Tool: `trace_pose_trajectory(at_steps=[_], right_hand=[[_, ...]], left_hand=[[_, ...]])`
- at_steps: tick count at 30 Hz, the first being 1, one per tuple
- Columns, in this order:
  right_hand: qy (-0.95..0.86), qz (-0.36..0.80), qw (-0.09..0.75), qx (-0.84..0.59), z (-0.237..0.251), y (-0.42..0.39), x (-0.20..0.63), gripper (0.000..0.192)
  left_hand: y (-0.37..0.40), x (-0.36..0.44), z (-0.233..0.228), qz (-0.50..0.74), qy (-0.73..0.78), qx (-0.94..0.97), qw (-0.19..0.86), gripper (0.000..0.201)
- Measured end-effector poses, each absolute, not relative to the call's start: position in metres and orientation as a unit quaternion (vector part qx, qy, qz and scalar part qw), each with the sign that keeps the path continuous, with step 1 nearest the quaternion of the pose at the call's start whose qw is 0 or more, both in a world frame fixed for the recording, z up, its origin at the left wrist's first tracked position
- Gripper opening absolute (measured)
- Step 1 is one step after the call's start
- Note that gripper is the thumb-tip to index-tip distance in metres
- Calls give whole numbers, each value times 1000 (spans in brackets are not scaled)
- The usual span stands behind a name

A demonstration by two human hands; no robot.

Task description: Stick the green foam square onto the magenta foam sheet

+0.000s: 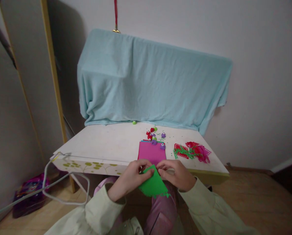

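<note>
Far left, a purple packet (29, 195) bears no readable writing. The left hand (135, 178) pinches green paper (154, 184) above the lap (162, 212), before the table (99, 140); slack fingers could drop it, tugging could tear its ragged edge. The right hand (176, 174) curls at its top corner, grip unclear.

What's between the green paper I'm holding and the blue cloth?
In the head view, a pink-topped paper stack and small colourful figures lie between the green paper and blue cloth.
</note>
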State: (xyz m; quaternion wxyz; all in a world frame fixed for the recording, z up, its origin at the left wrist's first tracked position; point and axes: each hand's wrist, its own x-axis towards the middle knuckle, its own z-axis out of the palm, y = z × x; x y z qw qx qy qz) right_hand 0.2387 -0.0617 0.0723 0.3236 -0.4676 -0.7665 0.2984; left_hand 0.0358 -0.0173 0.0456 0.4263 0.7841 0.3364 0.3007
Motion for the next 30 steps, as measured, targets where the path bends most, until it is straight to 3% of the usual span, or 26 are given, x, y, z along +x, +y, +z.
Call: trace_pose_trajectory(at_steps=[7,30], right_hand=[[-787,268,319,-455,76,-64,230,12],[-807,179,328,-457,72,-67,229,12]], left_hand=[[-26,34,50,331,332,812,348,11],[-31,38,58,312,314,831,337,7]])
